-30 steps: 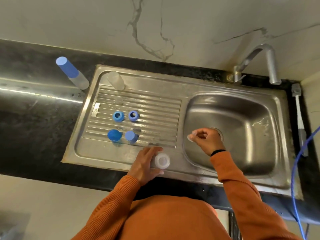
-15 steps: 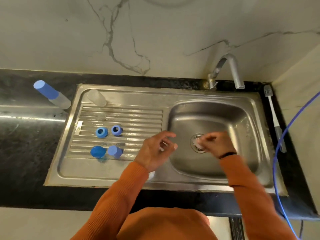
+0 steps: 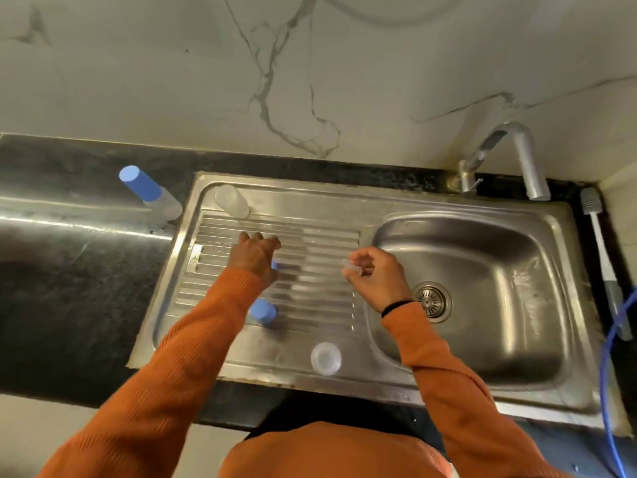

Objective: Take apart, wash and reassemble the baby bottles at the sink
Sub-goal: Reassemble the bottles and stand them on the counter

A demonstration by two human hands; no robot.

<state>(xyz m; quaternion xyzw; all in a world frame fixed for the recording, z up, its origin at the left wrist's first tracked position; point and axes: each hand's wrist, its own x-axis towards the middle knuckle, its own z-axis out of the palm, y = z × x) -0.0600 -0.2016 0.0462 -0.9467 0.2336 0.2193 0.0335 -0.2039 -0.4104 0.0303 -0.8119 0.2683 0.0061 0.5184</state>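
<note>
The bottles are already taken apart, and the step in hand looks like reassembly: one hand has a small part and the other goes for a blue piece.

Nearest, by the front edge of the drainboard [image 3: 213, 343], a clear bottle body [image 3: 325, 358] stands upright with its mouth up; it seems to be empty. A little further, a blue cap [image 3: 263, 310] stands on the ribs.

The right hand [image 3: 375, 277], over the rim between the drainboard and the basin [image 3: 482, 353], pinches a small clear part [image 3: 353, 269], probably a teat. The left hand [image 3: 256, 255] is over the ribs with fingers spread and bent downward, covering the blue rings [image 3: 274, 264]; whether it already grips one I cannot tell.

Next, the teat probably must be pushed into a ring, so both hands have to meet.

At the far-left corner, another clear body [image 3: 231, 201] stands empty. Just beyond the edge, on the black counter, stands an assembled bottle [image 3: 150, 192].
</note>
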